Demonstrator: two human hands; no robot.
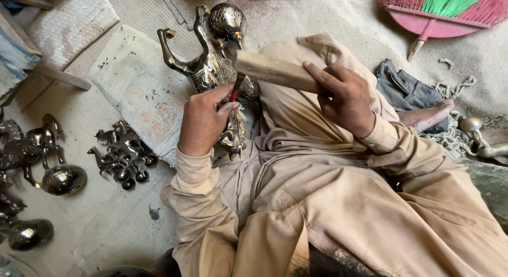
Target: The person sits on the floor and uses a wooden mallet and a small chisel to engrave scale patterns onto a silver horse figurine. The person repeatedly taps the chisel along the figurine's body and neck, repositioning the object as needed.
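- Your left hand [203,121] keeps a narrow grip, thumb and fingers pinched on a thin red-handled chisel [236,88] whose tip meets the metal bird figure [211,70].
- Your right hand [344,97] wraps a full grip around a pale wooden mallet [272,71], its blunt end just above the top of the chisel.
- You have the figure propped against your lap, between your hands and the grey cloth pad [135,81]; it is polished silver-toned metal with a long curved neck, a hooked head and fine engraved patterning on the body.
- Behind it stands a second, rounder engraved piece [226,20] with brass-coloured accents.
- You sit on a dusty woven floor mat [90,118], your loose tan garment [338,192] draped over your knees and one bare foot [428,114] showing at the right.
- To your left lie small dark metal animal figures [123,152] and shiny rounded metal pieces [63,179].
- At the top right rests a pink broom [436,12] with green and pink bristles, near a crumpled grey cloth [405,89].
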